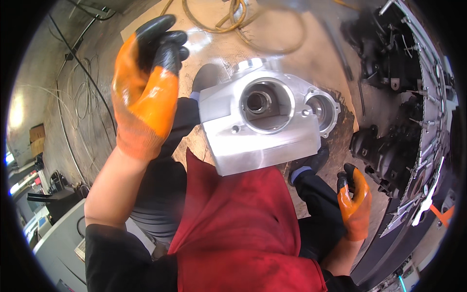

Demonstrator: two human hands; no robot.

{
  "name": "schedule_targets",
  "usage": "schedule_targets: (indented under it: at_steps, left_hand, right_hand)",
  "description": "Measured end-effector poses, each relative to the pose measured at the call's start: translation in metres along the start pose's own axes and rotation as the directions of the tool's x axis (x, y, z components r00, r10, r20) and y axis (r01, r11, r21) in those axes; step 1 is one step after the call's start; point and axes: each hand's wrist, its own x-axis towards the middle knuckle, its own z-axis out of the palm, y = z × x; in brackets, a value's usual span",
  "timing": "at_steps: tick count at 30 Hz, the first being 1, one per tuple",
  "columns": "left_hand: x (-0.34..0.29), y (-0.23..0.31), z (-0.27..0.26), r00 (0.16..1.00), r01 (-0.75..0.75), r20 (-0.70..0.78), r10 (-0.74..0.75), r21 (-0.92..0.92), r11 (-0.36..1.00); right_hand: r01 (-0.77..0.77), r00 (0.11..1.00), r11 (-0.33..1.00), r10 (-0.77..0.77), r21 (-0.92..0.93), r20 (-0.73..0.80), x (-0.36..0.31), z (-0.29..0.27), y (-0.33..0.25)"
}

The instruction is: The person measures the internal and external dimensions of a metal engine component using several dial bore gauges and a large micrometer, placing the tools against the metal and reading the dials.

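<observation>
A large machined metal housing (265,151) stands between my legs, silvery, with a wide round bore facing up and a smaller ringed opening on its right side. My left hand (148,87), in an orange glove with black fingertips, is raised to the housing's left, apart from it. Its fingers are loosely bent and I see nothing in them. My right hand (355,204), gloved the same way, hangs low to the right of the housing and touches nothing that I can see. Its fingers are half curled with a gap between them.
My red apron (238,224) lies just below the housing. A coiled yellowish hose (224,24) lies on the floor beyond it. Dark castings (389,146) line the right side beside a metal rack (428,117). Thin cables (85,97) trail over the floor at left.
</observation>
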Motion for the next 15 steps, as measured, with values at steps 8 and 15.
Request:
schedule_targets:
  at_steps: [8,15]
  left_hand:
    - [0.001,0.021,-0.007,0.998,-0.003,0.066,-0.008,0.159,0.987]
    - [-0.003,0.018,-0.020,0.991,0.023,0.130,-0.036,0.103,0.994]
  right_hand:
    - [0.122,0.992,0.989,-0.124,-0.087,-0.013,0.002,0.014,-0.010]
    - [0.119,0.993,0.985,-0.120,-0.125,-0.003,0.010,0.021,-0.018]
